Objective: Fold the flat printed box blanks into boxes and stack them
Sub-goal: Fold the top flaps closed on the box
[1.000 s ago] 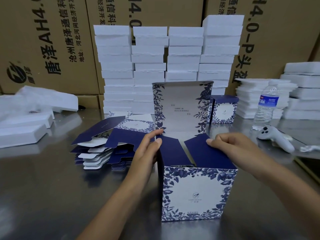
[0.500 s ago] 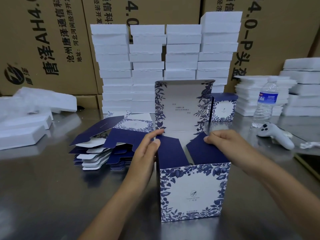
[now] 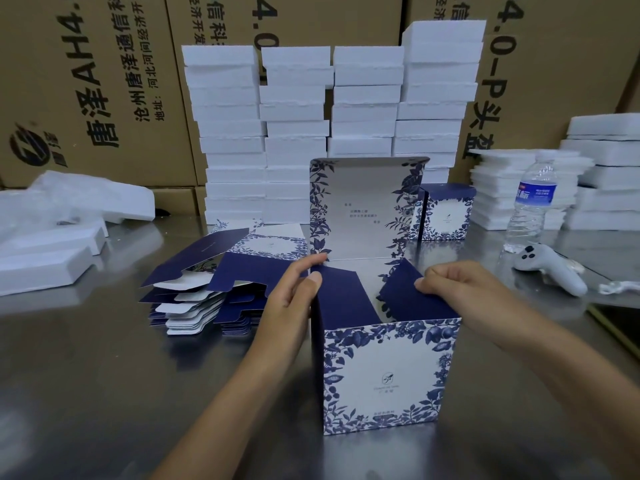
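Left hand: fingers straight, pressing box left side
Right hand: fingers curled, pinching right flap
Box: upright on table, lid up
Blanks: piled just left of box

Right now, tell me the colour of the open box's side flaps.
The side flaps are plain dark blue, seen best in the head view.
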The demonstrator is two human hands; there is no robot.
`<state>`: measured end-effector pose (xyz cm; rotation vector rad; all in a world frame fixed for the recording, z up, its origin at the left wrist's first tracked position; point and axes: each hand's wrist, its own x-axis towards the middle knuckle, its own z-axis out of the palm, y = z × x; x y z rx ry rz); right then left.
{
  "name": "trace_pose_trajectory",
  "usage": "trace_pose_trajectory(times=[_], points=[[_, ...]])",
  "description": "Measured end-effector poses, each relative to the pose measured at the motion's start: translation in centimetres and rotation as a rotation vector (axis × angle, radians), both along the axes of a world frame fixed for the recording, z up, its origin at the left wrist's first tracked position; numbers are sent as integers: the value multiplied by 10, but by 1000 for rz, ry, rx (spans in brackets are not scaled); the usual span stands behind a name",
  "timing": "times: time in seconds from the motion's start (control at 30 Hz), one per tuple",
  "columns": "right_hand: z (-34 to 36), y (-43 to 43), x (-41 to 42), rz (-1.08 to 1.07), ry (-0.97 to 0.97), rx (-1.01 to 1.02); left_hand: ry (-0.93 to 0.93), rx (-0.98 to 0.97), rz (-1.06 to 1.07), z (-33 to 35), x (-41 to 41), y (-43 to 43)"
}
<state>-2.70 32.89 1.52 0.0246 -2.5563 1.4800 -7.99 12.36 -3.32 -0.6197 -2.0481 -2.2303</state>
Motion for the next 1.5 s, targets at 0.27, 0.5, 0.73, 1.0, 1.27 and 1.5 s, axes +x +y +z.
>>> trace_pose_trajectory(times=[0.27,0.5,0.73,1.0,1.27,1.5], points=[[-3,-5,6,-8,-3,-160,-12,-14,22,4,4,-2],[-4,-2,22,15,-48,-172,-10,-3,40,6,3,-1],[4,1,14,-29,-65,84,18,-36,31,4,4,-1],[3,5,33,-50,-12,181,13,-8,15,2,0,0],[-2,5,38,-3,14,143,21,-3,26,1,1,-1],[3,-4,33,-44,59,154,69,77,15,1,-1,-4]])
